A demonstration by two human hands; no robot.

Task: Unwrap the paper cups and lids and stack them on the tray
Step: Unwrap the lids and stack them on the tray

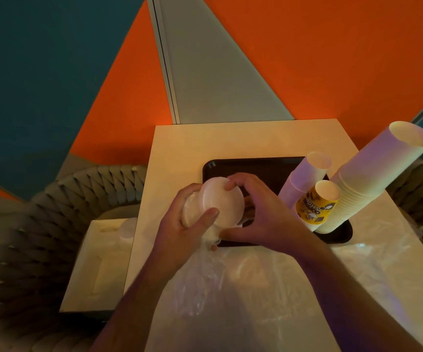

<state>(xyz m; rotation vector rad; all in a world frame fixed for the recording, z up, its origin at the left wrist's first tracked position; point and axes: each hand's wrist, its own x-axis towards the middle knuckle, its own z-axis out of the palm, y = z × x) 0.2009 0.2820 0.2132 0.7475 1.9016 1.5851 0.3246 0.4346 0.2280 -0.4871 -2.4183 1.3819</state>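
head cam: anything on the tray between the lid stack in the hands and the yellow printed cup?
Only the right hand and bare black tray; no other item between the lid stack and yellow printed cup in the head view.

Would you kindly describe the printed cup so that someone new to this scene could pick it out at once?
Find the dark tray on the pale table; three stacks of paper cups lean at its right end. The printed cup tops the shortest, nearest stack. It alone is yellow with dark lettering, while the tall stack and the stack behind are plain and pale.
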